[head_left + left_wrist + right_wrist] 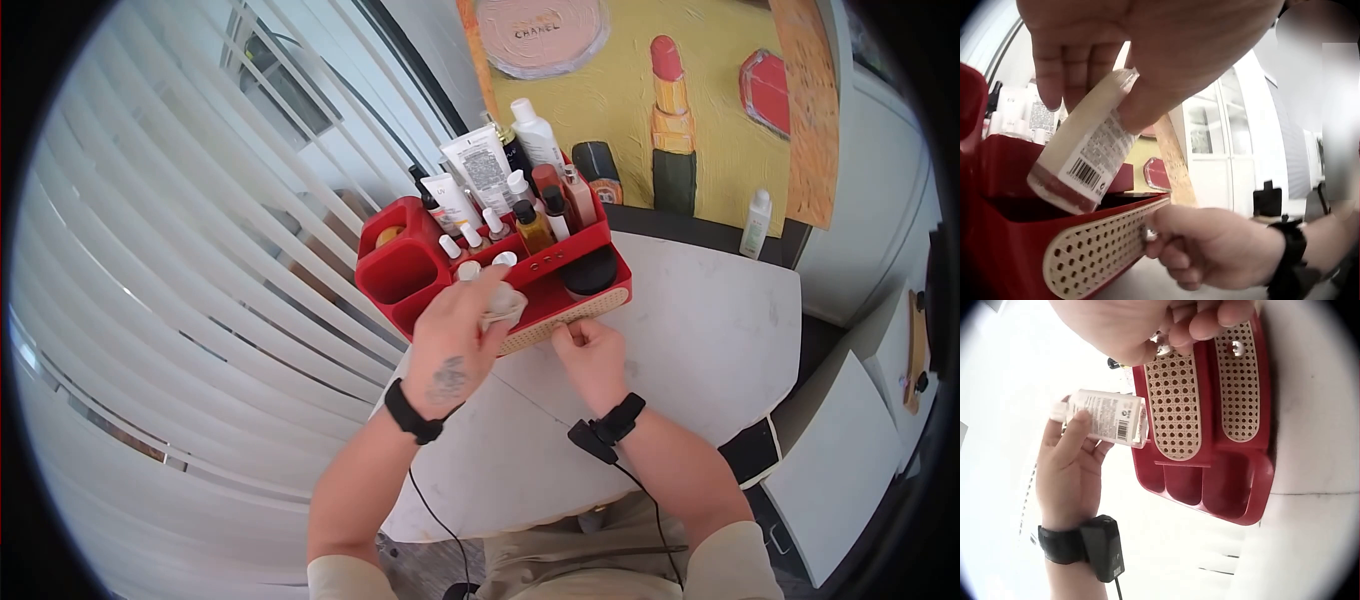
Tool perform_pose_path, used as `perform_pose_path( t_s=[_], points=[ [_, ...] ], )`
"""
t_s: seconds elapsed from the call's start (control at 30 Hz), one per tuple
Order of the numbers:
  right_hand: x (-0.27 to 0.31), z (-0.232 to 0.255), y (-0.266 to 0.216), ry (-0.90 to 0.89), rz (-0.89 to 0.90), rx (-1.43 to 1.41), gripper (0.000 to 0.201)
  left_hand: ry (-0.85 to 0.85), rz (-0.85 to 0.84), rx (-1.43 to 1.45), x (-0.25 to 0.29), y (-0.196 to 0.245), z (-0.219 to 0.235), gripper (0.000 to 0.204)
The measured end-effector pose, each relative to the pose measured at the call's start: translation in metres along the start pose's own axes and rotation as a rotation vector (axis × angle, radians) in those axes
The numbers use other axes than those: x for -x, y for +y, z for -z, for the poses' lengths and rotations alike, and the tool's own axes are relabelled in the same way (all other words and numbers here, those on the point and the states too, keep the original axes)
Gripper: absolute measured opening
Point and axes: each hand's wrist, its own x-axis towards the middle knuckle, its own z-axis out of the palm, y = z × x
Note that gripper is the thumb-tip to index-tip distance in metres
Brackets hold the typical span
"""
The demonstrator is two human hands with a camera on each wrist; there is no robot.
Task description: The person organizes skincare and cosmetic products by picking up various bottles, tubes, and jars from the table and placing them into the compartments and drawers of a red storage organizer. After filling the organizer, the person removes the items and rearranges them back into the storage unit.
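Observation:
My left hand (pixel 455 335) grips a small clear bottle (pixel 1094 156) with a white barcode label, tilted over the pulled-out drawer (pixel 545 293) of a red organizer (pixel 1235 487). In the right wrist view, the bottle's white cap (pixel 1059 411) points away from the drawer. My right hand (pixel 595 365) pinches the small metal knob (pixel 1161 345) on that drawer's woven cane front (pixel 1100 250). Inside the drawer sits a round black container (pixel 590 272) at the right end. White-capped items partly show beside my left fingers.
Tubes, a white bottle (pixel 538 135) and small capped bottles fill the organizer's top. A second cane-fronted drawer (pixel 1239 394) lies below. Behind stands a cosmetics painting (pixel 620 110), with another small bottle (pixel 757 222) before it. Vertical blinds (pixel 180 300) hang left of the white table (pixel 700 330).

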Motion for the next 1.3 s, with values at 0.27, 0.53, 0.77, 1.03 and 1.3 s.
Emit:
perform_pose_path(
  t_s=[0.27, 0.53, 0.77, 1.03, 1.3],
  points=[
    [0.001, 0.001, -0.003, 0.013, 0.008, -0.006, 0.025, -0.263, -0.171, -0.324, -0.019, -0.013, -0.032, 0.062],
    [0.001, 0.000, -0.001, 0.027, 0.025, 0.004, 0.024, -0.329, -0.201, -0.217, -0.011, -0.021, -0.045, 0.032],
    [0.001, -0.002, 0.002, 0.023, 0.049, 0.010, 0.023, -0.253, -0.083, -0.090, 0.007, -0.018, -0.050, 0.044],
    [0.000, -0.002, 0.002, 0.030, 0.057, 0.017, 0.025, -0.197, -0.091, -0.127, 0.026, 0.005, -0.029, 0.052],
    [0.000, -0.003, 0.004, 0.017, 0.058, -0.019, 0.026, -0.220, -0.053, -0.146, 0.030, -0.017, -0.039, 0.058]
  ],
)
